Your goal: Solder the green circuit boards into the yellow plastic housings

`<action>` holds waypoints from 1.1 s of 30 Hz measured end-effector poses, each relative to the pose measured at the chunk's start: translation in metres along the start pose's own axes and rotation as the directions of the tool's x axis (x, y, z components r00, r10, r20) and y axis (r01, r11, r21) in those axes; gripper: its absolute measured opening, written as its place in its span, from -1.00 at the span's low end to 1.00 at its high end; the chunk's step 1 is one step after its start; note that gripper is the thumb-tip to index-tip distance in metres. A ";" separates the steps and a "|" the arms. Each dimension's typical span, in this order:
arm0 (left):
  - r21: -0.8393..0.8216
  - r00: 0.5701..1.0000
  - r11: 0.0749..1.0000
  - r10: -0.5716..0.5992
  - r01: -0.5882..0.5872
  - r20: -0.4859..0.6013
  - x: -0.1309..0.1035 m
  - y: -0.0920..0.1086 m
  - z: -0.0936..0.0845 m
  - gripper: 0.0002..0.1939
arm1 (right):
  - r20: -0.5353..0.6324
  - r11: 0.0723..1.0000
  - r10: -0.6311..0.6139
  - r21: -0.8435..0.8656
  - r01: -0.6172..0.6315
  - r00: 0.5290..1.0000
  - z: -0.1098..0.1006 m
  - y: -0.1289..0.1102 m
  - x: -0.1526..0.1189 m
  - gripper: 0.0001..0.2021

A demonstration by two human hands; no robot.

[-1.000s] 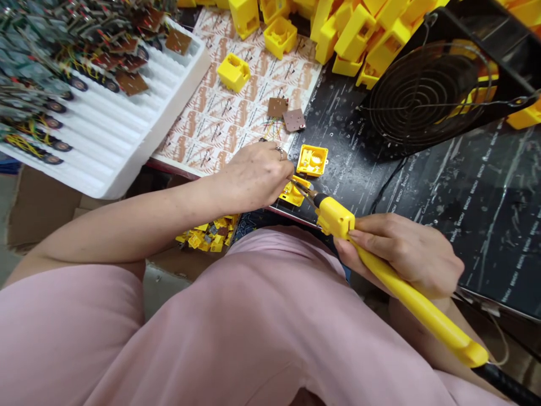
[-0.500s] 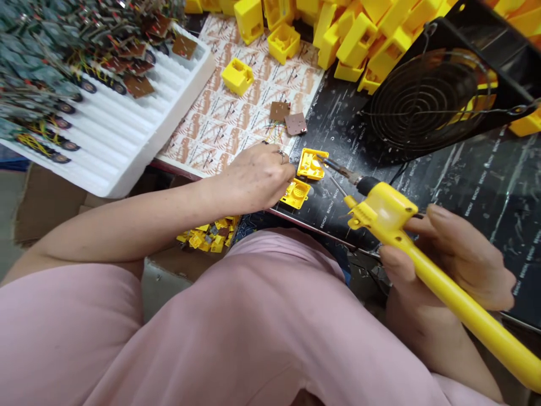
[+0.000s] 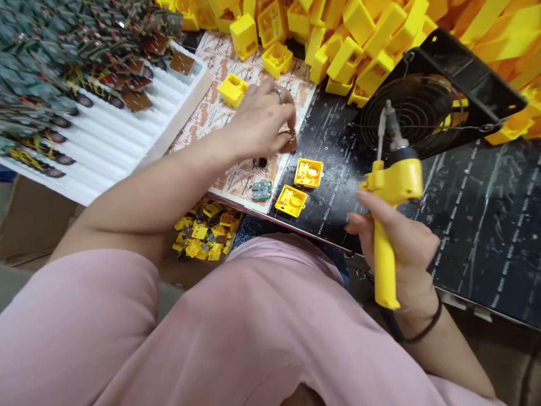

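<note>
My left hand point(image 3: 266, 115) hovers over the patterned sheet, fingers curved and apart, with a brown circuit board point(image 3: 289, 142) partly hidden beside the thumb. My right hand point(image 3: 399, 239) is wrapped round a yellow soldering gun point(image 3: 385, 254), its metal tip pointing up in front of the fan. Two open yellow housing halves point(image 3: 309, 173) point(image 3: 291, 201) lie on the black bench. Just left of them is a small green circuit board point(image 3: 261, 190), with a black round part point(image 3: 260, 162) above it, under my left wrist.
A white foam tray point(image 3: 156, 135) of circuit boards with wires is at left. Yellow housings point(image 3: 346, 59) are heaped at the back, beside a black fan point(image 3: 412, 107). One housing point(image 3: 233, 90) sits near my left hand. Below the bench edge is a box of small yellow parts point(image 3: 205, 230).
My left hand has moved up and away from the yellow halves, uncovering the green board. My right hand has drawn the soldering gun back from the halves and turned its tip upward.
</note>
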State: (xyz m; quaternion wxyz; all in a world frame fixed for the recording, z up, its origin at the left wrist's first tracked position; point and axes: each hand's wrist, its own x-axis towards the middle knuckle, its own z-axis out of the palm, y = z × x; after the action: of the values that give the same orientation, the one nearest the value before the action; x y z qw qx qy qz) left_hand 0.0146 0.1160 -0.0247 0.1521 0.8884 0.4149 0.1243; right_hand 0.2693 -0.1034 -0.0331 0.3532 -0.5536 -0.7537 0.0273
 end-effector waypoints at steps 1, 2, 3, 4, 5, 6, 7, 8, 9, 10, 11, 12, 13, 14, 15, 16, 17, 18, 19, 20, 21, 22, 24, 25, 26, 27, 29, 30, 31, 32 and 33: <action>-0.072 1.000 0.997 -0.027 0.028 0.009 -0.003 -0.003 -0.003 -0.90 | 0.023 0.998 -0.053 -0.021 0.054 0.998 0.002 0.000 0.008 -0.67; -0.161 0.998 0.985 -0.063 0.065 0.018 -0.007 -0.006 -0.006 -0.87 | 0.055 0.994 -0.100 -0.025 0.102 0.993 0.005 0.000 0.017 -0.69; -0.255 0.995 0.961 -0.099 0.103 0.028 -0.012 -0.008 -0.010 -0.82 | 0.094 0.992 -0.128 -0.010 0.130 0.987 0.008 0.001 0.025 -0.69; -0.343 0.991 0.930 -0.128 0.132 0.034 -0.017 -0.010 -0.013 -0.74 | 0.134 0.991 -0.134 0.023 0.132 0.982 0.013 0.003 0.033 -0.70; -0.415 0.989 0.898 -0.147 0.146 0.030 -0.022 -0.012 -0.016 -0.65 | 0.177 0.989 -0.140 0.064 0.131 0.974 0.019 0.005 0.041 -0.68; -0.469 0.987 0.871 -0.161 0.146 0.007 -0.029 -0.013 -0.017 -0.58 | 0.213 0.988 -0.139 0.100 0.120 0.967 0.025 0.008 0.048 -0.66; -0.507 0.985 0.852 -0.170 0.134 -0.025 -0.036 -0.014 -0.017 -0.55 | 0.244 0.985 -0.142 0.131 0.112 0.959 0.032 0.011 0.054 -0.64; -0.534 0.983 0.838 -0.174 0.115 -0.062 -0.045 -0.015 -0.017 -0.57 | 0.278 0.983 -0.139 0.152 0.099 0.950 0.038 0.013 0.059 -0.63; -0.556 0.978 0.827 -0.171 0.078 -0.118 -0.056 -0.016 -0.017 -0.64 | 0.299 0.984 -0.131 0.156 0.087 0.945 0.043 0.015 0.063 -0.63; -0.566 0.970 0.824 -0.161 0.031 -0.182 -0.068 -0.019 -0.017 -0.74 | 0.303 0.986 -0.124 0.147 0.083 0.945 0.048 0.015 0.066 -0.64; -0.560 0.965 0.828 -0.140 -0.010 -0.223 -0.082 -0.022 -0.018 -0.82 | 0.291 0.988 -0.117 0.127 0.083 0.950 0.051 0.015 0.067 -0.65; -0.542 0.966 0.839 -0.107 -0.038 -0.234 -0.096 -0.026 -0.019 -0.88 | 0.266 0.991 -0.113 0.105 0.088 0.957 0.053 0.015 0.067 -0.65; -0.508 0.979 0.861 -0.068 -0.039 -0.190 -0.110 -0.031 -0.022 -0.90 | 0.236 0.992 -0.114 0.082 0.097 0.965 0.054 0.013 0.066 -0.65; -0.454 0.991 0.891 -0.033 -0.031 -0.133 -0.122 -0.036 -0.024 -0.89 | 0.214 0.992 -0.119 0.064 0.107 0.970 0.054 0.012 0.065 -0.64; -0.377 0.997 0.926 -0.019 -0.011 -0.075 -0.133 -0.041 -0.027 -0.87 | 0.206 0.992 -0.126 0.054 0.117 0.971 0.055 0.010 0.063 -0.64; -0.291 0.998 0.956 -0.038 0.023 -0.045 -0.141 -0.043 -0.029 -0.83 | 0.206 0.991 -0.134 0.050 0.127 0.969 0.056 0.009 0.061 -0.65; -0.211 0.995 0.975 -0.080 0.065 -0.062 -0.145 -0.044 -0.031 -0.77 | 0.214 0.990 -0.140 0.044 0.133 0.967 0.057 0.009 0.059 -0.65; -0.139 0.986 0.984 -0.130 0.115 -0.104 -0.147 -0.044 -0.032 -0.72 | 0.212 0.990 -0.144 0.036 0.140 0.967 0.058 0.009 0.058 -0.65; -0.083 0.974 0.983 -0.177 0.167 -0.143 -0.145 -0.042 -0.032 -0.68 | 0.198 0.989 -0.148 0.030 0.145 0.969 0.059 0.009 0.056 -0.64; -0.042 0.963 0.976 -0.217 0.213 -0.161 -0.140 -0.039 -0.031 -0.65 | 0.181 0.989 -0.150 0.026 0.148 0.972 0.061 0.010 0.055 -0.62; -0.006 0.958 0.970 -0.242 0.244 -0.152 -0.134 -0.035 -0.029 -0.63 | 0.160 0.989 -0.149 0.022 0.147 0.976 0.062 0.010 0.054 -0.59; 0.031 0.960 0.966 -0.252 0.257 -0.122 -0.125 -0.033 -0.026 -0.62 | 0.141 0.990 -0.141 0.023 0.140 0.980 0.064 0.011 0.053 -0.57; 0.074 0.963 0.961 -0.264 0.267 -0.049 -0.108 -0.030 -0.019 -0.61 | 0.117 0.992 -0.123 0.035 0.120 0.985 0.065 0.011 0.052 -0.56; 0.056 0.960 0.958 -0.279 0.280 -0.023 -0.100 -0.030 -0.014 -0.62 | 0.113 0.993 -0.113 0.041 0.109 0.987 0.065 0.010 0.052 -0.57; 0.012 0.955 0.955 -0.297 0.297 -0.004 -0.094 -0.031 -0.010 -0.64 | 0.109 0.994 -0.101 0.045 0.097 0.989 0.065 0.010 0.052 -0.57; -0.043 0.950 0.949 -0.314 0.313 0.003 -0.089 -0.032 -0.007 -0.67 | 0.112 0.994 -0.098 0.050 0.093 0.989 0.064 0.010 0.052 -0.57; -0.141 0.941 0.932 -0.339 0.334 -0.011 -0.085 -0.033 -0.001 -0.73 | 0.144 0.993 -0.108 0.062 0.100 0.984 0.063 0.009 0.053 -0.56; -0.177 0.938 0.924 -0.346 0.339 -0.013 -0.085 -0.034 0.001 -0.76 | 0.155 0.993 -0.109 0.066 0.100 0.982 0.062 0.008 0.053 -0.55; -0.212 0.936 0.915 -0.352 0.343 -0.008 -0.086 -0.034 0.002 -0.77 | 0.154 0.993 -0.103 0.066 0.094 0.983 0.062 0.008 0.053 -0.55; -0.252 0.934 0.903 -0.358 0.347 0.003 -0.088 -0.034 0.001 -0.78 | 0.140 0.994 -0.096 0.065 0.087 0.985 0.061 0.008 0.053 -0.55; -0.300 0.931 0.886 -0.365 0.352 0.015 -0.090 -0.033 0.000 -0.78 | 0.125 0.995 -0.087 0.062 0.080 0.988 0.062 0.008 0.053 -0.57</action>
State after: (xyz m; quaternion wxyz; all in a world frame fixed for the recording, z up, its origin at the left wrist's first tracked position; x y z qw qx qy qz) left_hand -0.0649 0.0661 -0.0453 0.2956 0.7605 0.5514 0.1736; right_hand 0.2334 -0.0336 -0.0560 0.3207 -0.5083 -0.7962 0.0694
